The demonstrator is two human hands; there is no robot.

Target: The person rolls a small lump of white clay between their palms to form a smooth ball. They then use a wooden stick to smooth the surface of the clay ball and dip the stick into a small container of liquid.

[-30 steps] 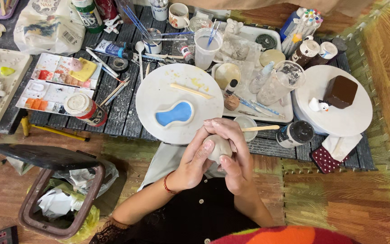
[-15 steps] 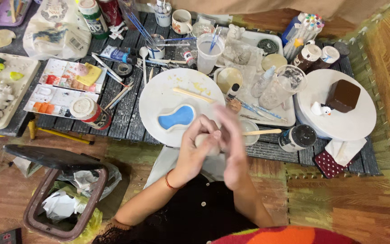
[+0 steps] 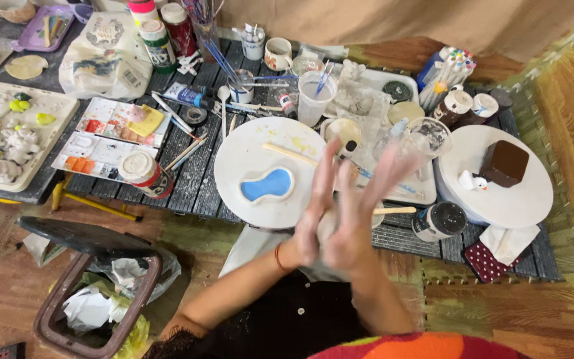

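grip of both hands pressed together, left hand (image 3: pixel 313 223) and right hand (image 3: pixel 360 219) flat around a pale clay lump (image 3: pixel 327 225), fingers splayed and blurred. held at the near edge of the dark slatted desk (image 3: pixel 194 186). just beyond: white round board (image 3: pixel 247 163) with blue-glazed dish (image 3: pixel 268 185) and wooden stick (image 3: pixel 290 154). right: dark jar (image 3: pixel 438 221), white turntable (image 3: pixel 519 199) bearing brown block (image 3: pixel 505 163). lower left on the floor: open waste bin (image 3: pixel 97 299).

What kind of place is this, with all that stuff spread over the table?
Most likely a pottery or clay craft workspace. A paint palette and a cup of brushes sit on the dark slatted table, a round white board carries a blue-glazed dish, and unpainted clay figures fill a tray.
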